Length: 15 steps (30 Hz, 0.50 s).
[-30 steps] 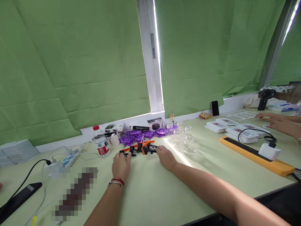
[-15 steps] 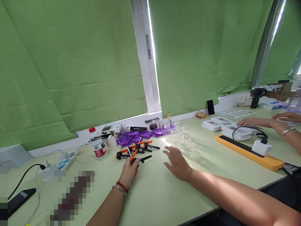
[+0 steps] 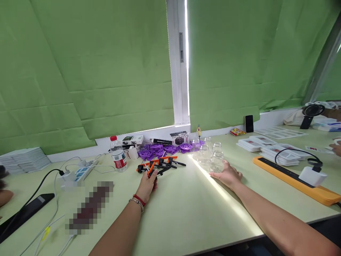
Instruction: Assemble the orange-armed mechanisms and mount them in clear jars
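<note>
My left hand is closed around an orange and black clamp-like tool, at the front of several similar orange and black tools. Several clear glass jars stand to the right of these. At the nearest jar, my right hand has its thumb and fingers spread around the lower right side, touching it. Behind the tools lies a heap of purple round plastic parts.
A red-capped bottle and small boxes stand at the back left. To the right are an orange power strip, white card stacks and a phone. Cables run across the left. Parts of other people show at both edges.
My right hand has moved from the bare table to the nearest jar. The view has turned slightly right. My left hand still holds the tool, and the neighbour's hands at the right have mostly left view.
</note>
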Motion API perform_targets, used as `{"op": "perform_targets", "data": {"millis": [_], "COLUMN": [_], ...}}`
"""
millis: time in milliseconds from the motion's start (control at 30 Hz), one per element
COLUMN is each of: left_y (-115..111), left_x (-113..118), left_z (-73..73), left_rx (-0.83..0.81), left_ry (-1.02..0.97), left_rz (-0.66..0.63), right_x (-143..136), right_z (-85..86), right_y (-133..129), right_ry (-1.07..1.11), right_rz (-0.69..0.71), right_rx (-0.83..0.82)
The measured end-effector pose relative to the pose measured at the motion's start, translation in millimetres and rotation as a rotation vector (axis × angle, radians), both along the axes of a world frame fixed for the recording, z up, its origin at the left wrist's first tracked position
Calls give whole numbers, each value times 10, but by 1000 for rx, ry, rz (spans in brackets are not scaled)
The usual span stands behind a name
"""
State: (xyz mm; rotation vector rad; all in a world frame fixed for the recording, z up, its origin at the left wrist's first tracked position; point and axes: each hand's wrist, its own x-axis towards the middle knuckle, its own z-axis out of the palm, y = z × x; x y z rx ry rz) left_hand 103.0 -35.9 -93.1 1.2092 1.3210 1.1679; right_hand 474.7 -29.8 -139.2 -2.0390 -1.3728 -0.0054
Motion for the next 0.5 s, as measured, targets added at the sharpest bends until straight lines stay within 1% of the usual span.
{"op": "perform_targets", "data": {"millis": [100, 167, 233, 300, 367, 433, 500], "left_y": [14, 23, 28, 31, 35, 40, 43], "left_x": [-13, -21, -25, -27, -30, -35, -41], "left_z": [-22, -35, -39, -38, -38, -40, -43], "left_rx": [2, 4, 4, 5, 5, 4, 6], "left_ry": [-6, -12, -17, -27, -34, -33, -27], "left_rz": [-8, -15, -17, -15, -1, 20, 31], "right_x": [0, -23, -71, -158, -296, -482, -695], "right_z": [38, 73, 116, 176, 263, 373, 493], "right_y": [-32, -82, -137, -177, -188, -164, -115], "right_ry": [101, 118, 66, -66, -230, -349, -409], "right_rz": [-30, -34, 6, 107, 245, 349, 431], "right_rx": [-98, -74, 25, 177, 293, 299, 235]}}
